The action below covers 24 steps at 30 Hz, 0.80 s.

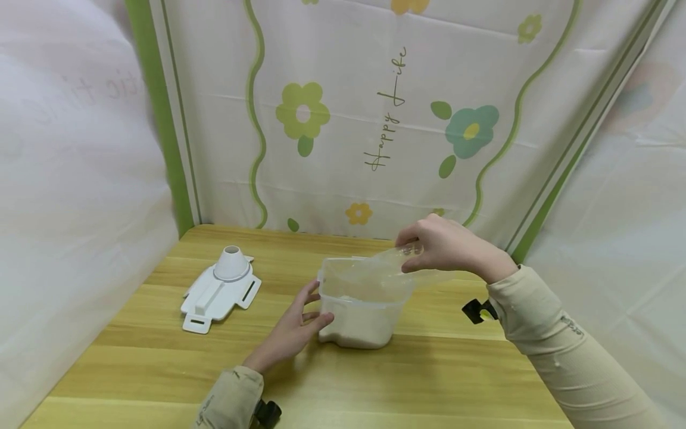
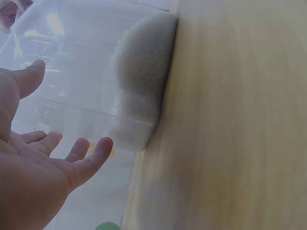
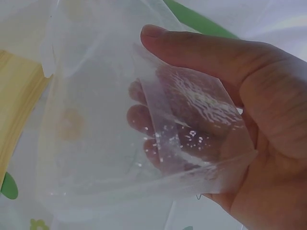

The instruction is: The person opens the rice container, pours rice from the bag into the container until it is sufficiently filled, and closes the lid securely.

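A translucent plastic bin (image 1: 367,307) stands upright on the table, with pale grains that look like rice (image 2: 144,55) heaped in its lower part. My left hand (image 1: 292,333) rests at the bin's left side, fingers spread and only slightly bent, thumb toward the front. Over the bin's right rim, my right hand (image 1: 442,247) grips a clear plastic bag (image 3: 96,110) by one end, thumb on one face and fingers behind it. The bag slants toward the bin's opening and looks nearly empty, with small bright specks at the gripped end.
Left of the bin lies a white lid (image 1: 220,301) with a cone-shaped spout and slotted side flaps. The wooden table (image 1: 429,381) ends at a flower-printed curtain (image 1: 343,161) behind, and pale cloth hangs at both sides.
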Tool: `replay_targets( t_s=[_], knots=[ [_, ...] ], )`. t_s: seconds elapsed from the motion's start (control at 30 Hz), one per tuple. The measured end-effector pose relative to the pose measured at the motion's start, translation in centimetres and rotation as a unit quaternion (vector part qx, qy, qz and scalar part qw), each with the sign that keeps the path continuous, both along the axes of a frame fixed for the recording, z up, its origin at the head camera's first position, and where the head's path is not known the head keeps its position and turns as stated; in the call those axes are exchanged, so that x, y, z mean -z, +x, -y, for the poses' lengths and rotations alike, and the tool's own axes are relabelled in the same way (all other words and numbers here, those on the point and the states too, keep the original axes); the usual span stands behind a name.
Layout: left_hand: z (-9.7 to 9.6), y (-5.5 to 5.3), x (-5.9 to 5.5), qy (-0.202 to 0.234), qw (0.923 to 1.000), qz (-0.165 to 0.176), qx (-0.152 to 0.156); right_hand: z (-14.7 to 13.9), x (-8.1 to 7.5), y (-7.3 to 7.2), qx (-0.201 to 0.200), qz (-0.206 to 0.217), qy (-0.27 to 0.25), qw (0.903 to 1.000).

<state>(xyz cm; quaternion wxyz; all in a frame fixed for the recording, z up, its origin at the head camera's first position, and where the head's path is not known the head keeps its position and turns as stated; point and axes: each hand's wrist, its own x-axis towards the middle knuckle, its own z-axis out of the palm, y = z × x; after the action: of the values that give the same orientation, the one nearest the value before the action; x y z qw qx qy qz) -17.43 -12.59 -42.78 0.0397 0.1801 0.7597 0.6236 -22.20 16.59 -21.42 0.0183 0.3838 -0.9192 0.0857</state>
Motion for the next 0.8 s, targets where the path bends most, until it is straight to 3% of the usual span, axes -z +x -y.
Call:
replay_targets(
  t_s=[0.37,0.8],
  knots=[
    [0.0,0.0,0.0,-0.002,1.0,0.0,0.001,-0.8,0.1,0.2,0.0,0.018,-0.035,0.9992],
    [0.0,0.1,-0.2,0.003,1.0,0.003,0.0,-3.0,1.8,0.6,0.003,0.007,-0.116,0.9932]
  ],
)
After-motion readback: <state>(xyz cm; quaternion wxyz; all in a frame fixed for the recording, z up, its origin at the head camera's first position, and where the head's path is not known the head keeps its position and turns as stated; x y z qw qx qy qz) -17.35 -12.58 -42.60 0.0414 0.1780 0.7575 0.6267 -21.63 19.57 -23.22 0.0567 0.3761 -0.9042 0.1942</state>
